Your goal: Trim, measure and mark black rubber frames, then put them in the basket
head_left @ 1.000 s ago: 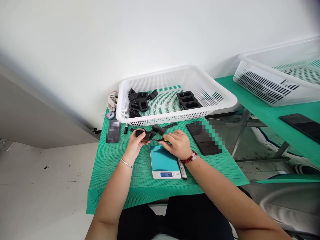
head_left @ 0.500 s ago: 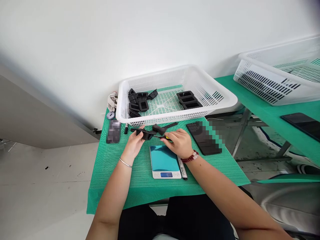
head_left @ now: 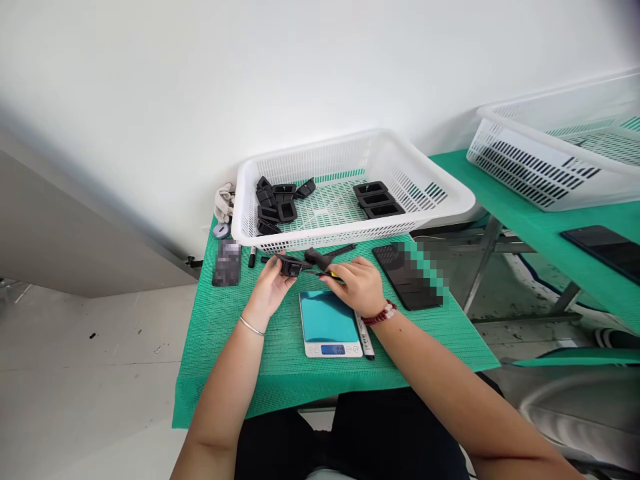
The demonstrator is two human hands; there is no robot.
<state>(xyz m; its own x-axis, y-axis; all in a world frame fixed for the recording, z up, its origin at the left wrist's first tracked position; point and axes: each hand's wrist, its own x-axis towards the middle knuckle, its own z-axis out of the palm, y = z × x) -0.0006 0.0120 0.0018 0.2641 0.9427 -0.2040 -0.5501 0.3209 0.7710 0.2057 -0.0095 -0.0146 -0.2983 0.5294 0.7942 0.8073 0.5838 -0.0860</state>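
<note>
My left hand [head_left: 271, 288] grips a black plastic part [head_left: 293, 267] with a rectangular recess, above the green cloth behind the scale. To its right, my right hand [head_left: 357, 283] is closed on a thin tool [head_left: 333, 274] with a yellow and black handle, its tip pointing left at the part. A dark wrapped object [head_left: 318, 259] and a black strip [head_left: 341, 251] lie just behind the tool. In front of both hands is a scale [head_left: 330, 319] with a blue-green plate, its display reading 0.0.
A white basket [head_left: 305, 238] at the back holds several black frames [head_left: 287, 212]. Around the scale are a marker [head_left: 367, 337], a dark phone-like slab [head_left: 407, 283] and a pixelated dark item [head_left: 227, 263]. Another white basket [head_left: 530, 183] stands on the right table [head_left: 540, 230].
The black part in my left hand has turned, so its recess now shows more, and the left fingers have shifted around it. My right hand is almost unmoved.
</note>
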